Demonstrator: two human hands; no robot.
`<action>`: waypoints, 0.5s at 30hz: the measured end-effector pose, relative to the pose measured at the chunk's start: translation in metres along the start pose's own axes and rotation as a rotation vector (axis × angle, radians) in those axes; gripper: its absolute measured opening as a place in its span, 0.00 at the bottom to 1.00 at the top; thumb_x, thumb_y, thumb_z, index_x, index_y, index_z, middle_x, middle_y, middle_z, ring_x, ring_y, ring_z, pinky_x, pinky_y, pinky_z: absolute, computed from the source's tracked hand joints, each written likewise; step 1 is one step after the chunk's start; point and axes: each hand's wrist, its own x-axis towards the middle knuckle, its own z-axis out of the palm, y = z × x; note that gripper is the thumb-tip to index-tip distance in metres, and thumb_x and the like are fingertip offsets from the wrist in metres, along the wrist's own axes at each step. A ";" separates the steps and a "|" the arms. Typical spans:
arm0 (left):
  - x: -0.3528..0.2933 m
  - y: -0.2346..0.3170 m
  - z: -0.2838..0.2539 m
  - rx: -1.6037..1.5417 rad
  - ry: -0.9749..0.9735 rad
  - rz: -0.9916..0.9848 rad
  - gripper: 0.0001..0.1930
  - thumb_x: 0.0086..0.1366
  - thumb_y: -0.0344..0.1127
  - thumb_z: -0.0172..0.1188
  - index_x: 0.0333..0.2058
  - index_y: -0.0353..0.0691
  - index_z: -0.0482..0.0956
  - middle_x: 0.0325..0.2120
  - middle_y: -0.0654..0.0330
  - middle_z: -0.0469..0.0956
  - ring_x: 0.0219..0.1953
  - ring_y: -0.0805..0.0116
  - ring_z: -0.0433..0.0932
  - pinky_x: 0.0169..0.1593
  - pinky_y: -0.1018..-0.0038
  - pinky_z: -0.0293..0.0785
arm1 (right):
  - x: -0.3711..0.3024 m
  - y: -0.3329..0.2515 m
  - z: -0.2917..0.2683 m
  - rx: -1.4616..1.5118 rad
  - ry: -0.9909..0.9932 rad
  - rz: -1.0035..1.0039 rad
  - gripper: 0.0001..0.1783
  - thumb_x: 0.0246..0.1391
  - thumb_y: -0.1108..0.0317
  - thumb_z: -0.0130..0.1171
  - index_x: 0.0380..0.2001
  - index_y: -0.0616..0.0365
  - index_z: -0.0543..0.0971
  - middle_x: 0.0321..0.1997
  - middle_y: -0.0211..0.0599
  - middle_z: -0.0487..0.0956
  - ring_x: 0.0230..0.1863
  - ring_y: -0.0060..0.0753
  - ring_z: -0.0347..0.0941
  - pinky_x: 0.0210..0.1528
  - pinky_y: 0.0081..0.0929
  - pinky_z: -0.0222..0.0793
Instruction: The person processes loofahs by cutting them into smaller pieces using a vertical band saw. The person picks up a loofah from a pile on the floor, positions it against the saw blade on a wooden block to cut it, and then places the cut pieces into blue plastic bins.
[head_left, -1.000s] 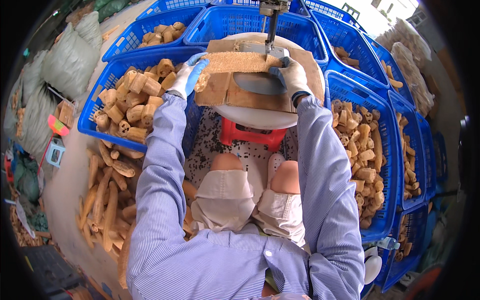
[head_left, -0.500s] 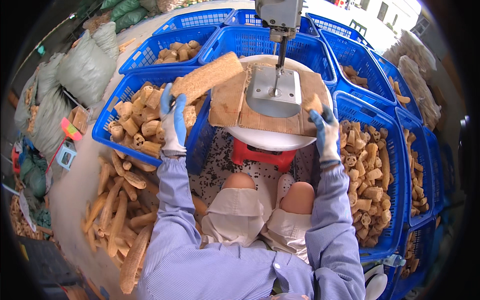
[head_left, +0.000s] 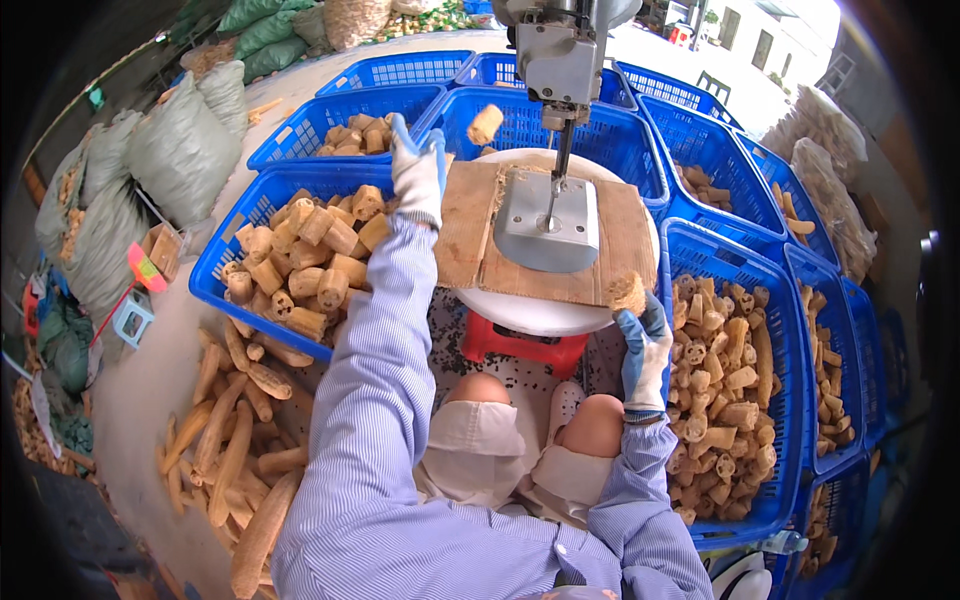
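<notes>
While the left hand (head_left: 417, 180) has its grip spread apart near a loofah piece (head_left: 485, 125) airborne over a basket (head_left: 612, 152), the right hand (head_left: 645, 352) clamps its grip on a stub (head_left: 627, 293) at the cardboard (head_left: 465, 212).

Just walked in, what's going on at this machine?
A person's gloved right hand holds a short tan piece by the near-right corner of the cardboard around the machine plate. The left hand is extended, fingers apart; beyond it, another piece looks airborne over a blue crate. Crates of similar pieces stand on both sides.
</notes>
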 end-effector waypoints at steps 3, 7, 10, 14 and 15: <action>-0.110 0.028 -0.019 -0.694 -0.091 -0.203 0.35 0.71 0.35 0.58 0.71 0.40 0.52 0.65 0.50 0.64 0.54 0.64 0.76 0.54 0.74 0.74 | -0.007 -0.011 0.016 0.161 -0.166 0.066 0.27 0.60 0.65 0.64 0.59 0.63 0.73 0.57 0.34 0.78 0.58 0.27 0.73 0.63 0.28 0.65; -0.234 0.087 -0.025 -0.622 -0.238 -0.156 0.33 0.71 0.34 0.57 0.70 0.42 0.54 0.64 0.51 0.64 0.52 0.60 0.76 0.55 0.71 0.74 | -0.022 -0.016 0.055 0.631 -0.371 0.359 0.32 0.63 0.59 0.60 0.66 0.58 0.65 0.65 0.34 0.72 0.64 0.32 0.68 0.68 0.36 0.62; -0.265 0.103 -0.026 -0.157 -0.253 0.283 0.36 0.68 0.37 0.60 0.69 0.35 0.55 0.64 0.38 0.61 0.65 0.37 0.62 0.67 0.55 0.60 | -0.023 0.018 0.054 1.217 -0.409 0.636 0.28 0.69 0.55 0.51 0.65 0.57 0.65 0.66 0.35 0.69 0.67 0.34 0.64 0.69 0.38 0.59; -0.268 0.062 -0.062 0.006 -0.294 0.410 0.43 0.61 0.46 0.66 0.68 0.35 0.56 0.63 0.37 0.62 0.63 0.34 0.62 0.64 0.48 0.62 | -0.037 0.005 0.050 0.663 -0.134 0.305 0.24 0.69 0.53 0.51 0.63 0.52 0.69 0.61 0.35 0.74 0.59 0.37 0.71 0.65 0.41 0.66; -0.270 0.059 -0.076 -0.013 -0.329 0.433 0.44 0.60 0.46 0.67 0.68 0.36 0.56 0.63 0.38 0.62 0.63 0.34 0.62 0.64 0.47 0.62 | -0.030 0.005 0.017 0.668 -0.091 0.280 0.24 0.69 0.54 0.50 0.62 0.55 0.70 0.60 0.38 0.75 0.58 0.38 0.72 0.64 0.41 0.67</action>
